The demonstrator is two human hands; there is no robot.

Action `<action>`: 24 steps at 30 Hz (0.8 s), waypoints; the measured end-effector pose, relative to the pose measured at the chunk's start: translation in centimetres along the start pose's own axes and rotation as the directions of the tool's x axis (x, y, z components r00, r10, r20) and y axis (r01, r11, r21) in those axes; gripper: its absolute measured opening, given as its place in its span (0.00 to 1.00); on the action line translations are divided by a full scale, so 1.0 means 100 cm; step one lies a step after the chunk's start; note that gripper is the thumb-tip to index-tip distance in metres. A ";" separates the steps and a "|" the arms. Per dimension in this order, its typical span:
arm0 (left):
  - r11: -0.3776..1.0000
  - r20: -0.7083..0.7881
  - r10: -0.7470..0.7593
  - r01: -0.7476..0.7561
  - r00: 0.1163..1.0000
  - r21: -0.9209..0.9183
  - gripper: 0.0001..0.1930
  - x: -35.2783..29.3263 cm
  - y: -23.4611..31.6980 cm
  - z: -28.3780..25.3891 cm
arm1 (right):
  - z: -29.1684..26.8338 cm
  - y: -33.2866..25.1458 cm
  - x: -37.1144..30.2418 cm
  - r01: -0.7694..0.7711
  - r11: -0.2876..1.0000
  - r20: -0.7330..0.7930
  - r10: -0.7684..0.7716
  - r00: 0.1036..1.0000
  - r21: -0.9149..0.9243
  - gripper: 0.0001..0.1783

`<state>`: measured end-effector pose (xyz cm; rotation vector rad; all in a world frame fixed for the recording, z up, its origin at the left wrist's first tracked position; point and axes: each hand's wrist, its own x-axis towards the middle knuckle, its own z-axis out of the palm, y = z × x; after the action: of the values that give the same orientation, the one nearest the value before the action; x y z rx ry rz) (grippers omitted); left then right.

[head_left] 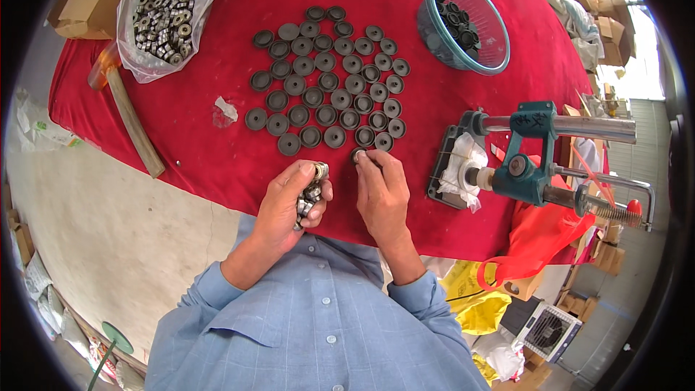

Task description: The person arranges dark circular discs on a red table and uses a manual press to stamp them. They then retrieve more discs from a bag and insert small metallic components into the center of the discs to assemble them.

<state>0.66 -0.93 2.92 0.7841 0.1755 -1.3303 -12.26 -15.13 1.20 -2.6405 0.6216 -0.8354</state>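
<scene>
My left hand (281, 199) is closed around several small metal ball bearings (310, 192), with one held up between thumb and forefinger. My right hand (384, 192) pinches at the nearest dark cap, its fingertips on a small shiny bearing (358, 155) there; the fingers partly hide it. Just beyond both hands, many round black caps (313, 96) lie spread in loose rows on the red cloth (203, 152). Most are hollow side up with a small post or hole in the middle.
A clear plastic bag of bearings (163, 18) stands far left beside a cardboard box (94, 0) and a wooden-handled hammer (130, 112). At far right is a clear bowl (463, 25) with black parts. Nearer, a green hand press (532, 159) lies on its side.
</scene>
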 end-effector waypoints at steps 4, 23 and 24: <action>1.000 0.010 -0.010 0.010 1.000 0.012 0.15 0.001 0.000 -0.002 | -0.002 0.001 0.001 -0.002 1.000 0.028 0.003 1.000 -0.018 0.18; 0.995 -0.003 -0.005 0.006 1.000 0.101 0.16 0.001 0.001 0.004 | -0.009 -0.009 -0.008 -0.048 0.988 0.116 0.066 0.991 -0.144 0.22; 0.994 -0.006 -0.008 0.009 1.000 0.111 0.16 0.001 0.001 0.004 | -0.013 -0.008 -0.006 -0.090 0.994 0.123 0.096 0.988 -0.056 0.24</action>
<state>0.68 -1.24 3.21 0.8814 0.1095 -1.3551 -13.20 -14.36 2.27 -2.6606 0.7353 -0.6299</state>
